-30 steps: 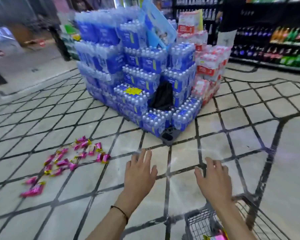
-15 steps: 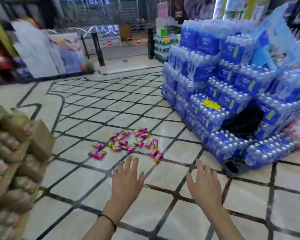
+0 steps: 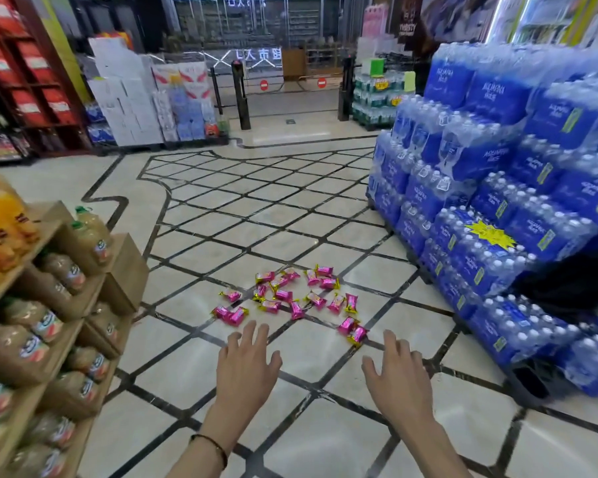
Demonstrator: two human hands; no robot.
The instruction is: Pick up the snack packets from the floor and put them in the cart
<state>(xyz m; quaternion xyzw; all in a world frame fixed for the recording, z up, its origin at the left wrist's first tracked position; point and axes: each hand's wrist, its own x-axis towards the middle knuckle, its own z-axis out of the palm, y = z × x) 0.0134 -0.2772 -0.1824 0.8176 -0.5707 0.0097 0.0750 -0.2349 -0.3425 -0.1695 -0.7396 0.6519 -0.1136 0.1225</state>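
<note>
Pink snack packets (image 3: 288, 298) lie scattered on the tiled floor (image 3: 290, 219) at centre frame. Below them, the left hand (image 3: 247, 369) and right hand (image 3: 396, 377) reach forward, fingers spread and empty. Blue water packs (image 3: 491, 201) stack at right.

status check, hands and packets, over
Left hand open, right hand open, both empty. Snack packets scattered on floor just ahead, untouched. Nothing between hands and packets.
</note>
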